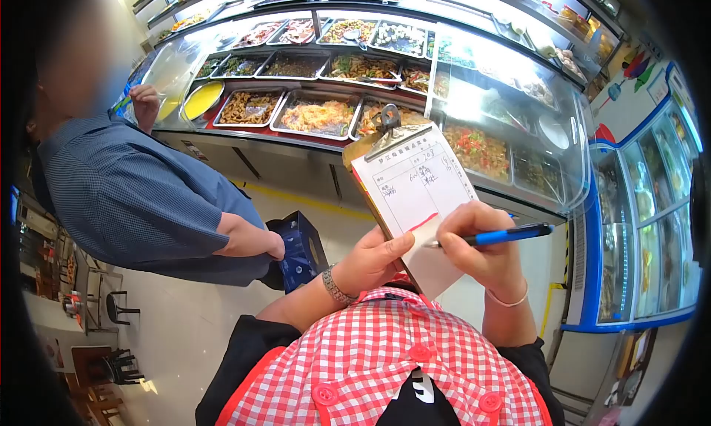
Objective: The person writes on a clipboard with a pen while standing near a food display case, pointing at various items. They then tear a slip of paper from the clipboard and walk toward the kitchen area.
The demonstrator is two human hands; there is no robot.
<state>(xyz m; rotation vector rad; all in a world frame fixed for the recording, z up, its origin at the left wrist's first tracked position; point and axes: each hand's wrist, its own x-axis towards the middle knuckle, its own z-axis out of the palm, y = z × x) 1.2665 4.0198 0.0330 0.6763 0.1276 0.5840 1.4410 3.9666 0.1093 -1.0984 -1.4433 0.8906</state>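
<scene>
My left hand [378, 259] grips the lower left edge of a clipboard [363, 159], its thumb lying over the front. A metal clip [390, 122] at the top pins a printed order form [415, 178] with handwritten entries in its upper part. In my right hand [481, 252] is a blue and black pen [507, 236], pinched between thumb and fingers. The pen's tip points left, right at the lower part of the paper, near the left thumb. A short red line [424, 222] crosses the sheet above the tip.
Ahead stands a glass-fronted food counter [511, 115] with several metal trays of dishes, a noodle-like tray [318, 116] among them. To the left a person in a blue shirt [141, 182] carries a dark blue bag [300, 252]. A blue-framed display fridge [644, 233] is on the right.
</scene>
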